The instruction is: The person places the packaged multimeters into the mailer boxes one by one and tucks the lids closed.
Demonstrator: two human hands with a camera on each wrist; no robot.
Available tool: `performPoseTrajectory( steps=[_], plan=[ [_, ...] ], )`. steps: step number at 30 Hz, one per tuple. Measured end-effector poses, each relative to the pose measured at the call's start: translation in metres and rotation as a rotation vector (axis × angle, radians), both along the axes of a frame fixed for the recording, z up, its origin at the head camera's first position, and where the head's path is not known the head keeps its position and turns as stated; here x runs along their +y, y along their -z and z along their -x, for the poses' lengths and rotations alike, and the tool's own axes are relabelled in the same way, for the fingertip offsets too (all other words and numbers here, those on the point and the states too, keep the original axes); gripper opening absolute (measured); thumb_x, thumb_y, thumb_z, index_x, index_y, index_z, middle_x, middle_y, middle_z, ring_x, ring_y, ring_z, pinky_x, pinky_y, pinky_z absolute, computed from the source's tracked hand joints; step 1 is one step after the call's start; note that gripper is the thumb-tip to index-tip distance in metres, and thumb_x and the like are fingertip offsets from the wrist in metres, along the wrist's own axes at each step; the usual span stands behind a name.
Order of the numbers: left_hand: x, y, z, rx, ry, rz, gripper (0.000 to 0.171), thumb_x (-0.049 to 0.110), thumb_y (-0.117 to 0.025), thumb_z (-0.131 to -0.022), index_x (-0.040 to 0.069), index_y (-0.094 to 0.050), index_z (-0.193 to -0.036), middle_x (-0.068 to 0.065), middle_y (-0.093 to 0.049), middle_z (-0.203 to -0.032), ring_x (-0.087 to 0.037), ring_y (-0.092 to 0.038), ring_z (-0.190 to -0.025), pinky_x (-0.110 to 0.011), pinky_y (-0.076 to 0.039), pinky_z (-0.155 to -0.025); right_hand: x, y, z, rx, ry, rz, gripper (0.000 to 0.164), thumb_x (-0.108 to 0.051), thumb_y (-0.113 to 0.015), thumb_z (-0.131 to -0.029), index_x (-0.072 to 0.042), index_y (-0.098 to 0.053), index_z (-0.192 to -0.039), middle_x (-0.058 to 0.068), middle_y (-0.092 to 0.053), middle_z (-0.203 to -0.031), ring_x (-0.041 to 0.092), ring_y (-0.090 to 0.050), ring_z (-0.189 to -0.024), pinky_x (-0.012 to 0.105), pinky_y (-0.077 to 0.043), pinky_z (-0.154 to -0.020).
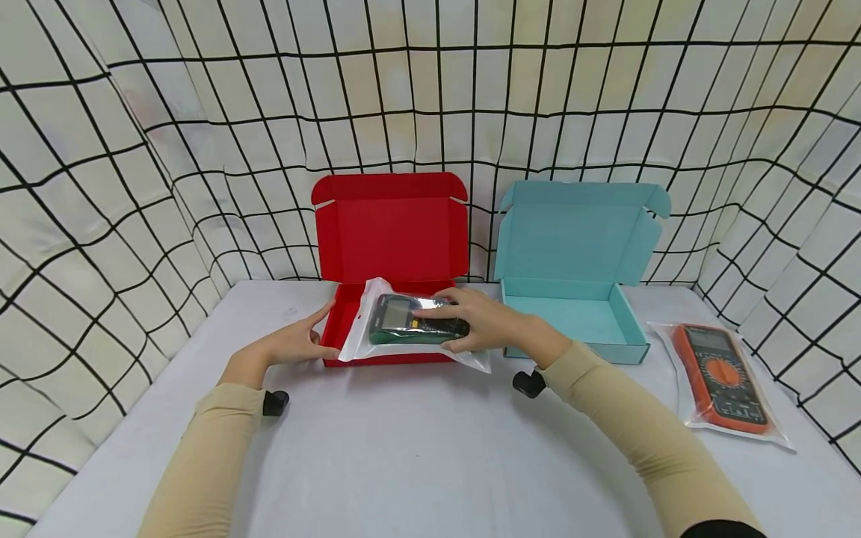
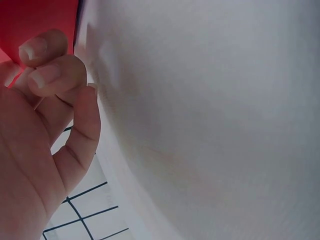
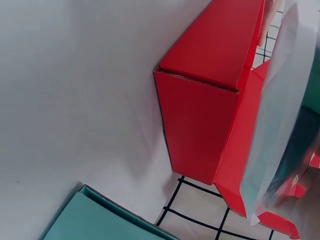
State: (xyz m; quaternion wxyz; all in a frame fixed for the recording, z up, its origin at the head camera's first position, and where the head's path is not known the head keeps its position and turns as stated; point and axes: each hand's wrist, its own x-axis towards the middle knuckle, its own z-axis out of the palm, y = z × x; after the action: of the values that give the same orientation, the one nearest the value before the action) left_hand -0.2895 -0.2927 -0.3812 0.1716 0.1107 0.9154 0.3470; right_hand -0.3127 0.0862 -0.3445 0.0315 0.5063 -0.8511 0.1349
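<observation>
My right hand [image 1: 480, 317] holds a clear-bagged green and black handheld meter [image 1: 397, 317], gripping its right end from above. The meter has a grey screen and a small yellow button; it lies tilted over the front of the open red box [image 1: 390, 239]. My left hand [image 1: 289, 340] is at the box's left front corner, index finger along the left wall and thumb at the front. In the left wrist view, the other fingers [image 2: 55, 75] are curled beside the red wall. The right wrist view shows the bag [image 3: 280, 115] above the box's front edge.
An open light-blue box [image 1: 572, 291] stands right of the red one, its lid raised. Farther right, an orange multimeter [image 1: 723, 373] lies in a clear bag on the white table [image 1: 417, 448]. A white, black-gridded curtain [image 1: 471, 90] surrounds the table's back and sides.
</observation>
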Motion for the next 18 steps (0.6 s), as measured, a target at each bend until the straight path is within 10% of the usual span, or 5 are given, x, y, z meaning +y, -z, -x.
performPoseTrajectory(
  steps=[18],
  plan=[
    [-0.001,0.001,0.001,-0.006,-0.012,0.002,0.114,0.035,-0.079,-0.088,0.015,0.002,-0.165,-0.009,-0.057,-0.085,-0.020,-0.054,-0.080,-0.033,-0.045,-0.073,-0.021,-0.001,0.016,-0.086,0.079,-0.056,0.074,-0.031,-0.078,-0.089,-0.031,-0.047,-0.156,0.014,-0.045,-0.151,0.029,-0.043,-0.133,0.054,-0.043,-0.106]
  ],
)
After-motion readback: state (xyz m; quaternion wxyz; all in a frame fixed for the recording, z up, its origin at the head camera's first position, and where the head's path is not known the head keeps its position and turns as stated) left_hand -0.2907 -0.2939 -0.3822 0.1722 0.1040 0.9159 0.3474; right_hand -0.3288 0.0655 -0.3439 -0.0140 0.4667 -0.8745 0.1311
